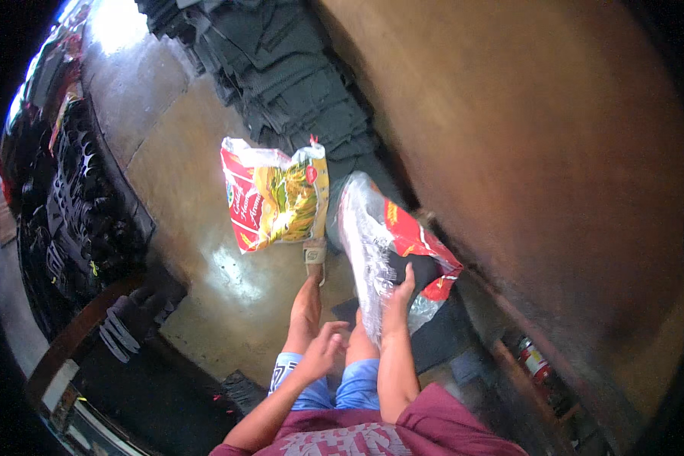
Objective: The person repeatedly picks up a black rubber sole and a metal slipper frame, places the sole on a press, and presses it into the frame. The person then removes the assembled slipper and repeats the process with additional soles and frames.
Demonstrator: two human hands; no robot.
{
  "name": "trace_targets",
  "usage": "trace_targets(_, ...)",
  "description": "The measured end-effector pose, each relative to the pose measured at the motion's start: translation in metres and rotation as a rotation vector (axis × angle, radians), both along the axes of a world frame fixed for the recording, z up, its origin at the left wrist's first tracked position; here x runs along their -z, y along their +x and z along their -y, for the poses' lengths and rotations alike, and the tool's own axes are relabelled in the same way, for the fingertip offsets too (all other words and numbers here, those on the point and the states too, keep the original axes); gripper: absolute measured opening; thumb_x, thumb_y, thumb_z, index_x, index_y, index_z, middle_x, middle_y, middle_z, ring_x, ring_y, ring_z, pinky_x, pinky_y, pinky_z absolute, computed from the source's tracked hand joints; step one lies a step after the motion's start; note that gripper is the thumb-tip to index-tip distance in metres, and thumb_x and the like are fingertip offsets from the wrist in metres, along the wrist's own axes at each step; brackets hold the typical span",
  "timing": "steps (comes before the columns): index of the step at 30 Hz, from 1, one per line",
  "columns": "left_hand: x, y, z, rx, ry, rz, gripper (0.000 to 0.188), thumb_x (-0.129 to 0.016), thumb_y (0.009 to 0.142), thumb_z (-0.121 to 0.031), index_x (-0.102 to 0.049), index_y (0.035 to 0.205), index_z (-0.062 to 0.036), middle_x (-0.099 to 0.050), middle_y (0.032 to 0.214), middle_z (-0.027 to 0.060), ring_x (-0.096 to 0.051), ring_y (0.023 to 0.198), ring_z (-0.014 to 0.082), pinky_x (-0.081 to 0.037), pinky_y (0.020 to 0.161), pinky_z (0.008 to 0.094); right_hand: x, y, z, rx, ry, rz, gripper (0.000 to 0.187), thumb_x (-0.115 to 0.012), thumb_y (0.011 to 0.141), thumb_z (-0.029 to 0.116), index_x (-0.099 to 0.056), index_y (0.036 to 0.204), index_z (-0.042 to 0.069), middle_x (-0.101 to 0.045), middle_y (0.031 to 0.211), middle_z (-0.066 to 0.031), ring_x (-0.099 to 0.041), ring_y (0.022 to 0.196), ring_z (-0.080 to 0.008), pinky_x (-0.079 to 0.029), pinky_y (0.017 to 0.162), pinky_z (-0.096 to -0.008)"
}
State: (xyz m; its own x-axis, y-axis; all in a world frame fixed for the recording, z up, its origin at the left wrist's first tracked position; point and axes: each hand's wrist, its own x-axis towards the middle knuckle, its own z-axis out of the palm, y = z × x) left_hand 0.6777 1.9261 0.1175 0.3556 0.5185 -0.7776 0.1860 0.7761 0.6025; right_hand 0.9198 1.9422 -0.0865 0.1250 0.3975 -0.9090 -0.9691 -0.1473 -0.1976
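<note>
My right hand (397,298) grips the side of a clear and red plastic sack (363,235), with the thumb pointing up. The sack tilts in front of my right leg, and something dark (414,270) shows at its mouth beside my thumb. My left hand (328,351) hovers over my lap with loosely bent fingers apart and nothing in them. Beyond my left foot stands a second plastic sack (289,199), printed red, yellow and green, its top crumpled. What fills that sack cannot be made out.
Dark grey flat pieces lie in a long stacked row (289,76) beyond the sacks. A broad brown surface (524,152) runs along my right. At left are piles of black cut-out material (76,197) and a curved rail (76,334). A red container (534,359) sits low at right.
</note>
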Motion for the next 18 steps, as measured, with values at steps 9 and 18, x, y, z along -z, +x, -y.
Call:
trace_targets(9, -0.084, -0.044, 0.033, -0.054, 0.108, -0.391, 0.034, -0.041, 0.111, -0.026, -0.06, 0.125, -0.0019, -0.07, 0.096, 0.0158, -0.069, 0.087, 0.0243, -0.054, 0.083, 0.0393, -0.28, 0.071, 0.027, -0.188, 0.084, 0.265, 0.054, -0.074, 0.089, 0.018, -0.055, 0.139, 0.009, -0.061, 0.136, -0.0095, -0.058, 0.126, -0.031, -0.045, 0.11, -0.0539)
trace_targets(18, -0.101, 0.071, 0.059, -0.63, 0.253, 0.151, 0.059, -0.028, 0.113, -0.046, -0.052, 0.145, -0.0027, -0.058, 0.143, 0.0148, -0.054, 0.134, 0.0323, -0.039, 0.115, 0.0427, -0.476, 0.174, 0.098, -0.51, 0.365, 0.314, 0.063, -0.074, 0.088, 0.029, -0.053, 0.142, 0.003, -0.063, 0.136, -0.0123, -0.06, 0.124, -0.033, -0.049, 0.107, -0.051)
